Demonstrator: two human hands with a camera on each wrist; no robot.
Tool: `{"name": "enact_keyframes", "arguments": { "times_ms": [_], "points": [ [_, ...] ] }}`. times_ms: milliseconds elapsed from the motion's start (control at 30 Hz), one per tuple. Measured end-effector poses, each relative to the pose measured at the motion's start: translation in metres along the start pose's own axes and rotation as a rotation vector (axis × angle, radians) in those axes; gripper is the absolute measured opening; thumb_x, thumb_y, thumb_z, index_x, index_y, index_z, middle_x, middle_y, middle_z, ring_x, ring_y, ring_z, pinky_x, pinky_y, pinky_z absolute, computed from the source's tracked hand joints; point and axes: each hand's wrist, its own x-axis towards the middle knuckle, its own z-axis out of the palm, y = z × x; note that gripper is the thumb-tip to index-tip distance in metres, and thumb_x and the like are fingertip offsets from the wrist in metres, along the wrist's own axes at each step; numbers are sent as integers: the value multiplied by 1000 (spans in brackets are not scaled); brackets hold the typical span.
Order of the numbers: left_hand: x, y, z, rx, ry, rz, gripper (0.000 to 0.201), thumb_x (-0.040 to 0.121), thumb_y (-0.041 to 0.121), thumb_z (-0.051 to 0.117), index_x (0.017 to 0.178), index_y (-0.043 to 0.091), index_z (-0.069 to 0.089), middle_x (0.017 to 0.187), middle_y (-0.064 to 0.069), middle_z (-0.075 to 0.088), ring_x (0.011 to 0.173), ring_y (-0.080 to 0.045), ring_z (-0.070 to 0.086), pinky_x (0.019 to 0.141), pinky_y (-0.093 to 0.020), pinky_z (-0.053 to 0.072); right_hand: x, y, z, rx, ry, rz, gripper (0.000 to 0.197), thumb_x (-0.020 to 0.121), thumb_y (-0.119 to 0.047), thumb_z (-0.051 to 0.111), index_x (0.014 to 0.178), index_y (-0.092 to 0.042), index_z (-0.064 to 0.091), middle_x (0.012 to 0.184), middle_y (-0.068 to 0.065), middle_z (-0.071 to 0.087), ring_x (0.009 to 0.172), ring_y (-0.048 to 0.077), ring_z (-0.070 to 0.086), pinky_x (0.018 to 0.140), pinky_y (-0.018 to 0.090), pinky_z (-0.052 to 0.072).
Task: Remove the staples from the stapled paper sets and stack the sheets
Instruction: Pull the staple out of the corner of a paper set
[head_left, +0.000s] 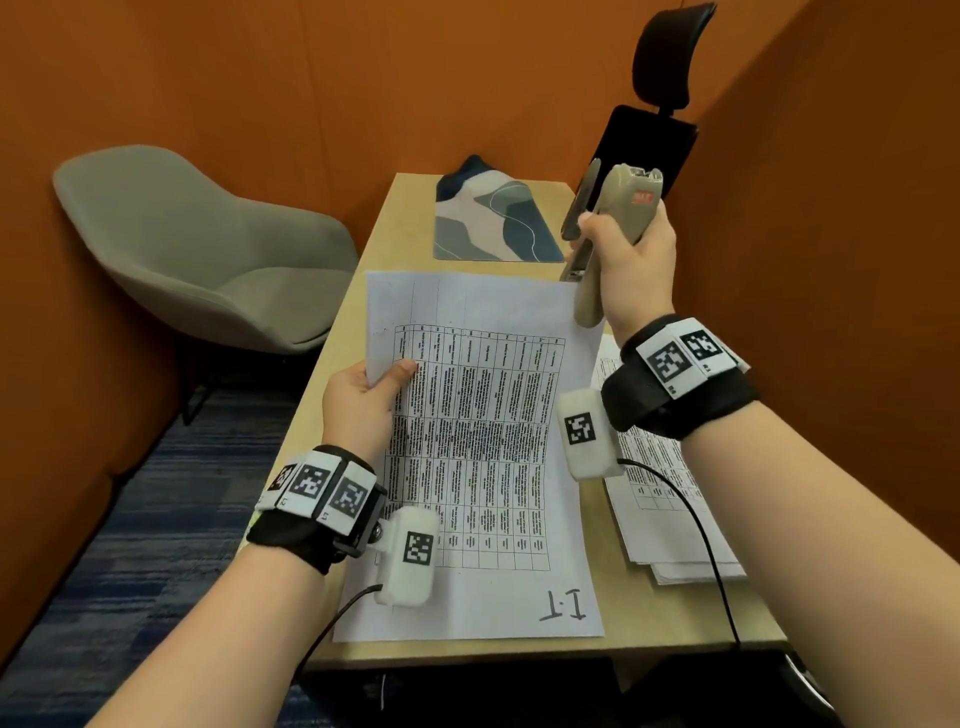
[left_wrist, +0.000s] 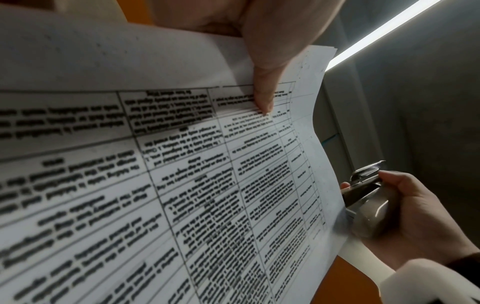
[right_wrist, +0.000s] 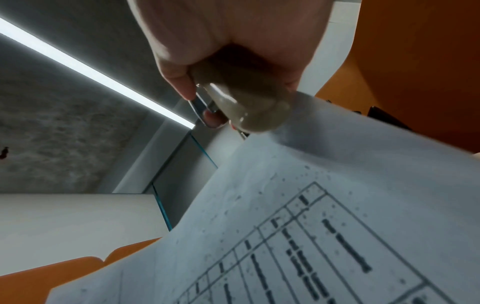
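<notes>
A set of printed table sheets (head_left: 467, 441) marked "1.1" is lifted over the desk. My left hand (head_left: 363, 395) pinches its left edge, thumb on top (left_wrist: 262, 90). My right hand (head_left: 628, 249) grips a beige stapler (head_left: 608, 228) held upright above the set's far right corner, its metal parts spread open. In the left wrist view the stapler (left_wrist: 369, 205) sits just past the paper's edge (left_wrist: 324, 185). In the right wrist view its rounded end (right_wrist: 249, 109) hangs over the sheet (right_wrist: 337, 205). No staple is visible to me.
A stack of printed sheets (head_left: 670, 499) lies on the wooden desk (head_left: 649, 639) under my right wrist. A patterned mat (head_left: 493, 218) lies at the desk's far end. A grey chair (head_left: 197, 249) stands left, a black chair (head_left: 654, 104) behind the desk.
</notes>
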Motion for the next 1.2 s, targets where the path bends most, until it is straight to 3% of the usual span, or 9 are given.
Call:
{"name": "enact_keyframes", "arguments": {
  "times_ms": [67,200,300,500,600,767,900,1067,1200],
  "points": [
    [-1,0,1,-2,6,5,17,91,5,55,90,21,62,86,5,65,66,9,64,60,-7,49,3,2,0,-14,18,22,12,71,-28,59,82,-30,53,78,-4,60,79,24,61,77,44,54],
    [-3,-1,3,-3,20,3,14,90,6,56,99,14,63,85,6,65,71,2,65,60,-6,48,9,1,4,-27,77,59,10,74,-36,61,79,-28,58,76,-9,62,76,12,60,78,35,52],
    [-6,1,4,-16,19,13,16,90,5,55,104,8,62,83,5,64,64,8,64,57,-5,47,12,2,8,-66,127,62,15,83,-34,63,86,-20,62,79,-6,63,77,11,61,78,33,52],
    [-8,2,3,-24,3,20,14,90,3,54,101,9,61,61,19,67,62,11,63,55,-4,45,18,5,11,-33,171,101,14,86,-31,63,85,-16,64,70,-9,59,66,6,56,68,24,48],
    [-6,1,1,-20,10,19,13,90,3,55,98,10,62,70,17,67,63,11,63,56,-4,46,21,4,9,-52,138,113,20,83,-36,63,85,-16,65,73,-7,61,73,13,60,73,31,52],
    [-3,-3,-2,8,18,21,11,89,6,57,94,14,64,69,16,68,65,10,64,57,-5,47,23,1,7,-56,97,128,23,69,-47,57,74,-25,60,69,-7,59,70,19,60,74,42,56],
    [-4,-3,0,4,10,16,9,90,5,56,94,9,62,57,24,65,61,11,63,54,-3,45,24,3,6,-58,105,116,18,70,-43,59,68,-26,60,64,-8,58,65,16,57,70,39,53],
    [-5,-6,-2,4,11,6,9,90,5,56,95,6,63,58,24,65,62,11,63,54,-4,45,23,9,6,-123,80,74,22,85,-31,63,64,-28,57,62,-12,56,58,3,51,65,23,44],
    [-5,-7,-2,2,19,4,10,89,5,56,95,7,64,59,23,66,62,10,63,54,-4,45,21,11,7,-135,88,66,14,84,-34,63,74,-25,62,66,-12,59,65,7,56,72,28,48]
  ]
}}
